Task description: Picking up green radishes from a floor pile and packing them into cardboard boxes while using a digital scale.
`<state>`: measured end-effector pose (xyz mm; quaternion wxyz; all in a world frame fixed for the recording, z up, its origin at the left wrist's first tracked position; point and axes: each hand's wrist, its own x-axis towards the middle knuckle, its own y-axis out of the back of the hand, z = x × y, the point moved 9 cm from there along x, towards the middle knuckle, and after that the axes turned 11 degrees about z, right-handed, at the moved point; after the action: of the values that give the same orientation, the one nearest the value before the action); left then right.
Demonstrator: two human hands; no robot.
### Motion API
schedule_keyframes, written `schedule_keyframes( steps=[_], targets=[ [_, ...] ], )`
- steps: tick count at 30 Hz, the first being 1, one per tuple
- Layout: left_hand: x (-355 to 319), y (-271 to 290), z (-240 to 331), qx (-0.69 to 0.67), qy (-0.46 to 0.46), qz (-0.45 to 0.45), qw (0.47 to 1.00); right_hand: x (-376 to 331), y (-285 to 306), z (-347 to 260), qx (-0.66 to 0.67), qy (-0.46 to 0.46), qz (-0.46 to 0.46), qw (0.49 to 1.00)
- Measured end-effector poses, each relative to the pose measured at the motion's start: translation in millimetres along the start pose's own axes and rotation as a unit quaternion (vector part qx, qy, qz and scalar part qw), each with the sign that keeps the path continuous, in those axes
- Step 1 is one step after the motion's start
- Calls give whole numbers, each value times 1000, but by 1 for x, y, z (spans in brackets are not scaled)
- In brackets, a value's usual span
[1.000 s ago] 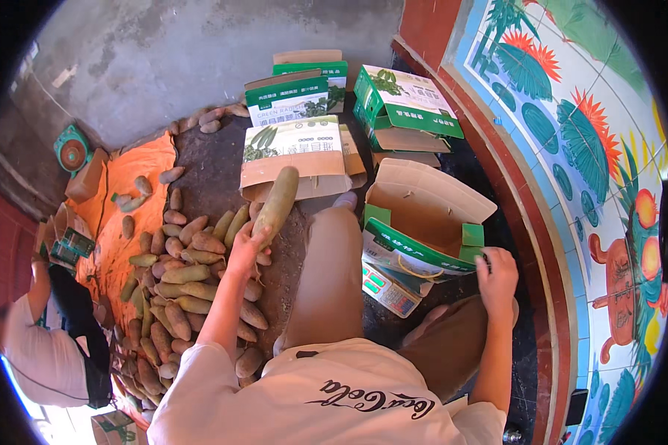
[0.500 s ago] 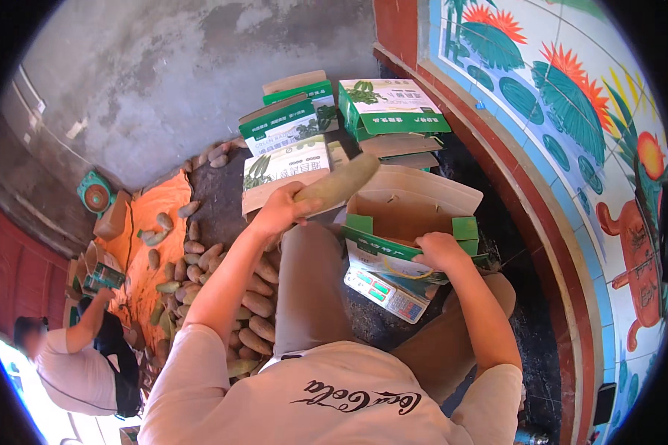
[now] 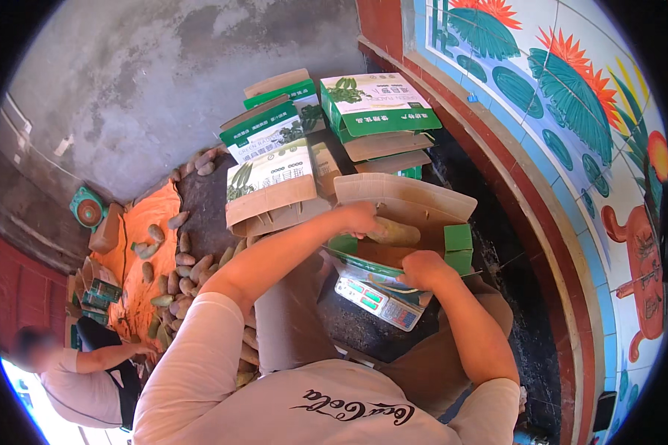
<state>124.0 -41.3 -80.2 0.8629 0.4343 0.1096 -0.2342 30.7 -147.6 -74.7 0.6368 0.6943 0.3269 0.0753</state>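
Note:
My left hand (image 3: 359,218) is closed around one end of a thick, pale green radish (image 3: 395,233). The radish lies level inside the mouth of an open green-and-white cardboard box (image 3: 416,191), whose flaps stand out. My right hand (image 3: 425,269) grips the box's near wall from above, its fingers bent over the edge. Beneath the box shows a digital scale (image 3: 378,302), with its lit display and keypad toward me. How much lies deeper in the box is hidden by the radish and the near wall.
A heap of radishes (image 3: 185,273) lies to the left, partly on an orange sheet (image 3: 158,215). Several cardboard boxes (image 3: 271,174) stand ahead, beside more stacked boxes (image 3: 378,104). Another person (image 3: 89,371) bends at the far left. A tiled wall (image 3: 571,148) runs along the right.
My left hand has carried the radish right and down, from above the boxes into the open box. My right hand stays on the box edge. The other person's arm has lowered toward the heap.

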Motion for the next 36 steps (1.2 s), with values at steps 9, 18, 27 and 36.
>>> schedule_keyframes(
  steps=[9,18,27,36],
  targets=[
    [20,-73,9,109,-59,-96,988,-1,-4,0,42,3,22,999],
    [11,-24,31,44,-197,8,979,7,-4,3,35,10,51,998],
    [-85,135,-70,-190,-153,190,951,7,15,-8,98,18,101,990],
    [-151,18,-395,-318,260,307,858,15,18,-1,124,-9,82,989]
  ],
)
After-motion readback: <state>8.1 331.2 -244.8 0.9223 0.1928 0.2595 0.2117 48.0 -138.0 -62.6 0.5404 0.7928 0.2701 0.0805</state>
